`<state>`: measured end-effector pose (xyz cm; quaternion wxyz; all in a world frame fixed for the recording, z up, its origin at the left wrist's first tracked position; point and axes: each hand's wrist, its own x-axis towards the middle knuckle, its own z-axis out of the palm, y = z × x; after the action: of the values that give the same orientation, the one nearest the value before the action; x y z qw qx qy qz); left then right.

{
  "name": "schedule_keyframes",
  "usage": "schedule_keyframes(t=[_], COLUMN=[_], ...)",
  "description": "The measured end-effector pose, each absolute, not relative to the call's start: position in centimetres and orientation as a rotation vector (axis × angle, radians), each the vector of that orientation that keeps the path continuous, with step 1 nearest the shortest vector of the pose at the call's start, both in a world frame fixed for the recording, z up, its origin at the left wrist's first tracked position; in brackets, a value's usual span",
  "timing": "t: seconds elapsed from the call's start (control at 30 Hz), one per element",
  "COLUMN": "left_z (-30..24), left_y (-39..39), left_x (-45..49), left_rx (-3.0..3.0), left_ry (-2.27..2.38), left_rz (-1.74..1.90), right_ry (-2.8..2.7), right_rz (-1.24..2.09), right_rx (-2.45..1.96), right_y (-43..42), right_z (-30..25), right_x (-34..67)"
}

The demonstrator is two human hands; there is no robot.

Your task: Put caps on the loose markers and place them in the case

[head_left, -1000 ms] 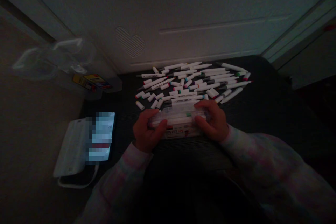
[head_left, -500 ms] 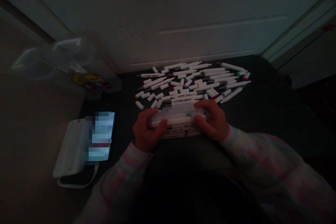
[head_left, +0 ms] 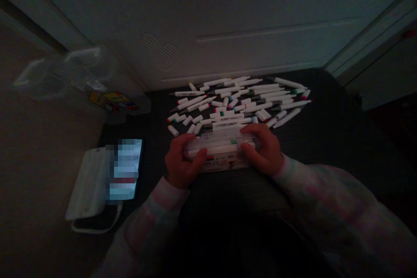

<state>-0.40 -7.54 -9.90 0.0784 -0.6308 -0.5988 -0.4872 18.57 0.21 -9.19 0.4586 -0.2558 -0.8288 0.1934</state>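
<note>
A clear plastic marker case with a printed label on its near side is held between both hands. White markers show through its plastic. My left hand is wrapped round its left end, thumb on the near edge. At the right end my right hand grips it, with the thumb in front and fingers over the top. Just beyond the case lie many loose white markers, and among them short white caps with coloured ends. The case's underside is hidden.
To the left, a lit phone leans against a white power bank with a white cable. Clear plastic boxes with a yellow label stand behind them. A pale panel with a heart relief rises behind the dark table.
</note>
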Motion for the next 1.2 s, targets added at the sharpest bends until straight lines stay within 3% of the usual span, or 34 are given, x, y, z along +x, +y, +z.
schedule_keyframes(t=[1.2], left_z=[-9.8], left_y=[-7.5], left_x=[-0.3], left_rx=[-1.877], left_ry=[-1.713], left_rz=[-1.514], right_ry=[-2.037], right_rz=[0.498], right_rx=[-0.647], right_y=[0.2], right_z=[-9.4], right_x=[18.6])
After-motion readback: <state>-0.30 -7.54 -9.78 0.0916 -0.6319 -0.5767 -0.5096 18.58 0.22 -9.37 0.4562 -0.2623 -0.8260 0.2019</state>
